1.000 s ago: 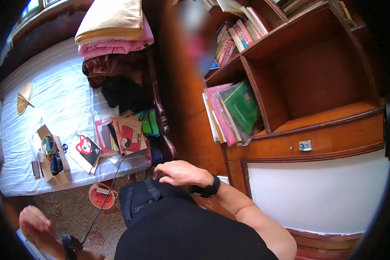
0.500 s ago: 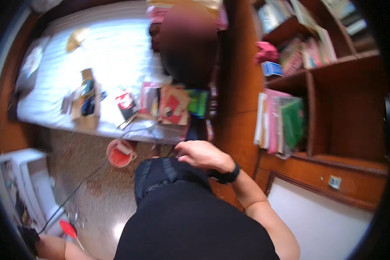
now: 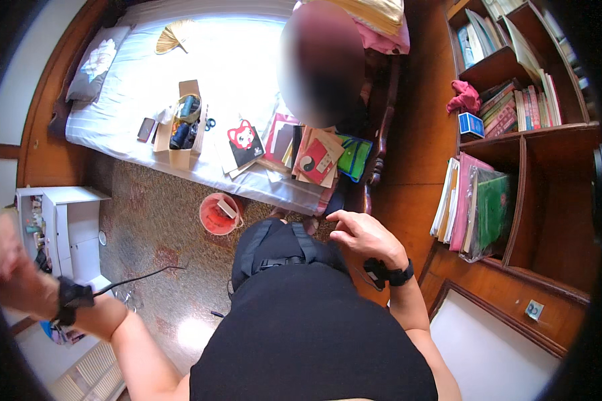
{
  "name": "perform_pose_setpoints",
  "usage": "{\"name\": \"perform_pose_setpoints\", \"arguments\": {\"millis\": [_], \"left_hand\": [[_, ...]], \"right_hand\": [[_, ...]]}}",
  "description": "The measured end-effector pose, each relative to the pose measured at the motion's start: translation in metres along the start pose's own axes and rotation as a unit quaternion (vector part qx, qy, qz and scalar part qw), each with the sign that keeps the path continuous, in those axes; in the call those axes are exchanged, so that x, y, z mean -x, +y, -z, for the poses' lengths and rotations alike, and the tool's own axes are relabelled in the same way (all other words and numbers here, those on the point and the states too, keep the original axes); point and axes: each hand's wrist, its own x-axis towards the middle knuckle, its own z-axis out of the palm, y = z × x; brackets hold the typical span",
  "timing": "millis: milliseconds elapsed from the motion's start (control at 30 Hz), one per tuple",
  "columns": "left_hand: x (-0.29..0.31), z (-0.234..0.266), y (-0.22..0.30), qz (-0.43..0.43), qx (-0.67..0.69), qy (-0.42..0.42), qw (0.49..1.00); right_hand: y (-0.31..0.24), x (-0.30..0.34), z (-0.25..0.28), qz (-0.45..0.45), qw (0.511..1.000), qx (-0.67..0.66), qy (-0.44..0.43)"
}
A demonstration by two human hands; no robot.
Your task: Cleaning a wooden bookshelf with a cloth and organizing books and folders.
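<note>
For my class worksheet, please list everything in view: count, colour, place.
Bed: 1, white, upper left
Pillow: 1, grey, bed's left end
Fan: 1, tan, on bed
Open box: 1, brown, on bed
Scissors: 1, dark, beside box
Slab: 1, dark, left of box
Cartoon card: 1, red/black, on bed
Booklets: several, red/brown, on bed
Pouch: 1, green, beside booklets
Bedding: 1 stack, cream/pink, top
Bucket: 1, red, floor
Cabinet: 1, white, left
Bookcase: 1, brown, right
Books: many, mixed, upper shelves
Cloth: 1, pink, shelf
Small box: 1, blue, below cloth
Folders: several, pink/green, lower shelf
Straps: 2, black, wrists
Left grip: 1, bare, left
Right grip: 1, bare, centre
</note>
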Motion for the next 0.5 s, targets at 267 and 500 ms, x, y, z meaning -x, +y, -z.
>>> {"name": "perform_pose_setpoints", "arguments": {"millis": [267,500], "left_hand": [[0.0,-0.088,-0.273,0.374,0.05,-0.002,0.926],[0.064,-0.113,-0.502,0.58,-0.01,-0.043,0.813]], "right_hand": [[0.083,-0.027,-0.005,-0.11,0.916,-0.385,0.039],[0.136,-0.098,-0.018,-0.22,0.794,-0.536,0.184]]}}
